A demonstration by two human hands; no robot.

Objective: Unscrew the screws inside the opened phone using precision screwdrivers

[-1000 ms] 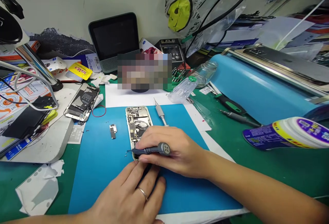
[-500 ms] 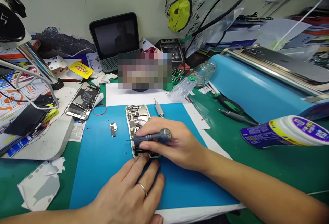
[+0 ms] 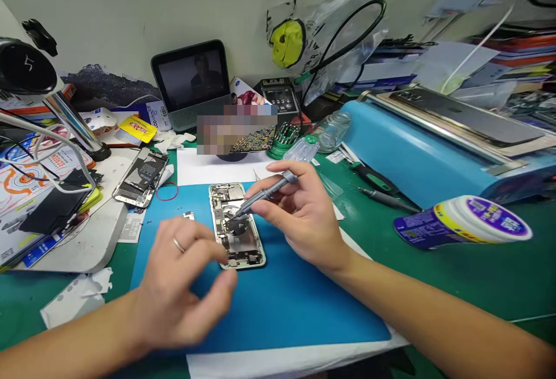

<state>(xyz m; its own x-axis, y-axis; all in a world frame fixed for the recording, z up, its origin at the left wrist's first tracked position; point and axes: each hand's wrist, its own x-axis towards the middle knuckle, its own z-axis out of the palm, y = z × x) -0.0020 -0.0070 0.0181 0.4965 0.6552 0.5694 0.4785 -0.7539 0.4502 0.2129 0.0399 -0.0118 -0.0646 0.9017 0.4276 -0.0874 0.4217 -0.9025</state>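
An opened smartphone (image 3: 243,246) with its inner parts bare lies on the blue mat (image 3: 299,309). My right hand (image 3: 310,217) grips a grey screwdriver (image 3: 264,193), whose thin tip slants down over the phone's left inner side; whether it touches cannot be made out. Left of the phone, my left hand (image 3: 186,286) is raised with fingers curled and thumb apart from the index finger; nothing shows between them. A small metal part (image 3: 188,215) lies behind that hand, mostly hidden by it.
A second opened phone (image 3: 142,177) rests on a white stand base (image 3: 93,240) at left. A blue roller device (image 3: 412,141) bears a dark phone (image 3: 460,111). A purple-white tub (image 3: 463,221), another screwdriver (image 3: 384,198) and a screen device (image 3: 191,80) stand or lie around the mat.
My left hand has lifted off the phone's lower end and moved left. My right hand has risen, tilting the screwdriver so its tip points down. The phone's lower half is now uncovered.
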